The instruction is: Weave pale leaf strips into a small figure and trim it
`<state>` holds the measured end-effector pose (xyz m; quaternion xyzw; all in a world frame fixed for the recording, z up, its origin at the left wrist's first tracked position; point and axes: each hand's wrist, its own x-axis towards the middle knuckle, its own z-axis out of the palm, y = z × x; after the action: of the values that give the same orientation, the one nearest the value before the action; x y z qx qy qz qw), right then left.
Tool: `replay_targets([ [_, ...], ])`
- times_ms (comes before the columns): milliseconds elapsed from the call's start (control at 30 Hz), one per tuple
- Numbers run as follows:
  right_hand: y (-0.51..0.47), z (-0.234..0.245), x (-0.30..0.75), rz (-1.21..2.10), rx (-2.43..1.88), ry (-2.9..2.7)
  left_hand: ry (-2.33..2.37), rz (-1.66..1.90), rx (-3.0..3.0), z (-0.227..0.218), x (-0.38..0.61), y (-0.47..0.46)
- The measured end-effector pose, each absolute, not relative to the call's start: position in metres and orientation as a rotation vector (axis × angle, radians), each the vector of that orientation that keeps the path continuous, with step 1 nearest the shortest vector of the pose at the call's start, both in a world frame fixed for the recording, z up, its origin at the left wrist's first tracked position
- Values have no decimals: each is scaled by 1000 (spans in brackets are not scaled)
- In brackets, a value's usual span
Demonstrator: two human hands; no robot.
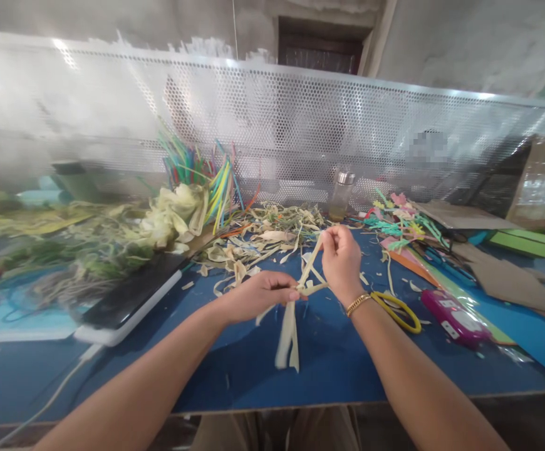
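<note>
Pale cream strips [289, 326], flat like dried husk, hang between my two hands above the blue table [329, 369]. My left hand [258, 294] pinches the bundle where the strips cross. My right hand [341, 260] is raised a little higher and to the right, its fingers pinched on the upper end of one strip [311, 260] that runs down to my left hand. The loose ends dangle toward the table's near edge.
A heap of cream strips and scraps [263, 241] lies behind my hands, with coloured strips [207, 175] standing further back. Yellow-handled scissors [397, 310] and a pink object [455, 319] lie at the right. A phone on a white slab [131, 300] is left. A perforated metal screen [301, 125] closes the back.
</note>
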<state>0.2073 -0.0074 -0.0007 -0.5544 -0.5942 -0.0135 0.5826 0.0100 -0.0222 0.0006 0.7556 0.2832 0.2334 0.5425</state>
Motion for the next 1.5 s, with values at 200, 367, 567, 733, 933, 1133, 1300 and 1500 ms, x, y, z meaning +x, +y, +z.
replay_targets([
  [200, -3, -1, 213, -5, -1315, -1365, 573, 493, 1677, 1, 9, -23],
  [367, -3, 1, 214, -39, -1233, -1309, 704, 755, 1519, -7, 12, -17],
  [567, -22, 9, 197, -230, -1199, -1435, 924, 1213, 1299, -16, 13, -3],
  [733, -28, 1, 178, 262, -1162, -1770, 948, 1272, 1285, -13, 12, -1],
  [933, -19, -6, 182, 541, -1123, -1717, 808, 1111, 1185, -7, 10, -5],
  [1133, -18, -1, 189, 405, -1123, -1890, 759, 994, 1103, -7, 9, -6],
  [1300, -25, 5, 187, -83, -1169, -1698, 638, 993, 1051, -8, 10, -5],
  [1500, -37, 7, 177, -150, -1194, -1923, 617, 1133, 942, -9, 12, -5],
])
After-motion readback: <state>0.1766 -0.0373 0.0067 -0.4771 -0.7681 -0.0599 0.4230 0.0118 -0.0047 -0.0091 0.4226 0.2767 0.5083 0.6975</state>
